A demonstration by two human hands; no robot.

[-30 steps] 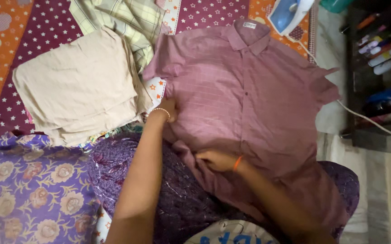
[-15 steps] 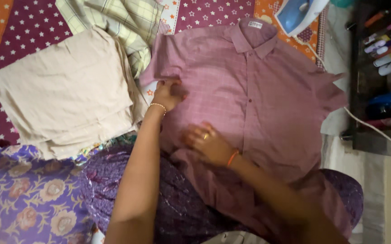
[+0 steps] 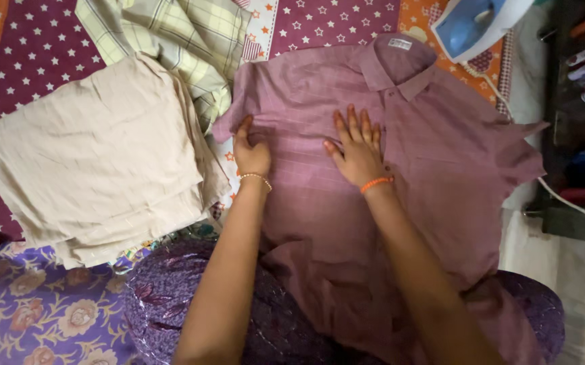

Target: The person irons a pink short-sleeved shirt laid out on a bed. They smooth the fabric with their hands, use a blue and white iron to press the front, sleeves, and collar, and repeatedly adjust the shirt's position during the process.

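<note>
Hands are pressing flat, fingers spread, gripping nothing: left hand (image 3: 252, 150) at the pink shirt's (image 3: 441, 169) nine-o'clock edge, right hand (image 3: 357, 149) mid-chest, nearer the collar lying toward twelve o'clock.

Head camera looks down, close.

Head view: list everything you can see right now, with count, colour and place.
shirt: one, mauve pink, spread flat, centre.
folded cloth: one stack, beige, left of the shirt.
checked cloth: one, pale yellow-green, crumpled, top left.
bedsheet: one, maroon and orange with stars, under everything.
iron: one, blue and white, top right, by the collar.
cord: one, white, right edge.
shelf: one, dark, far right, holding bottles.
left hand: on the shirt's sleeve edge, gold bracelet.
right hand: flat on the shirt's chest, orange band.
</note>
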